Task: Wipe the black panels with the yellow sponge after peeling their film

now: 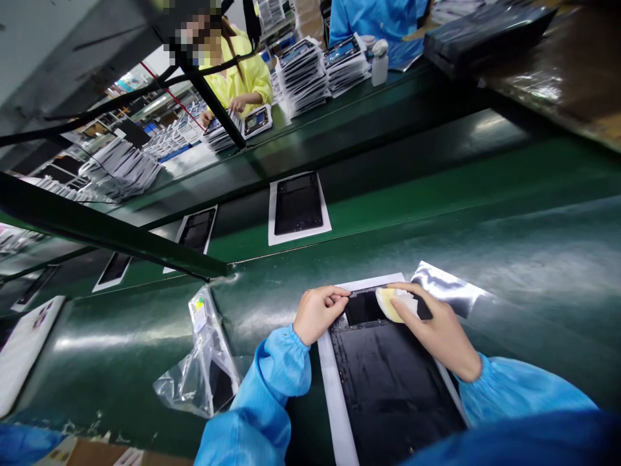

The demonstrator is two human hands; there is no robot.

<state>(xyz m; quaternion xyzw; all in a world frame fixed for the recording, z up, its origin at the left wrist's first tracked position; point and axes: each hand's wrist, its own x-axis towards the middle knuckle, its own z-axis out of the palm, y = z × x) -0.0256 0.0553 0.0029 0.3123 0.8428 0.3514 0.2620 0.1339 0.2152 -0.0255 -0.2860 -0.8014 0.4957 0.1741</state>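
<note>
A black tablet-like panel lies on a white sheet on the green bench in front of me. My left hand is at the panel's top left corner, fingers curled and thumb pressed to them; whatever is between them is hidden. In my right hand, fingers and thumb grip a pale yellow and white sponge pad over the dark strip at the panel's upper end. A shiny silver sheet lies just beyond the right hand.
Left of my arm lies a clear plastic bag with a slim boxed item. A green conveyor carries more panels on white sheets. A dark metal bar slants across the left. Across the line, people work by stacked frames.
</note>
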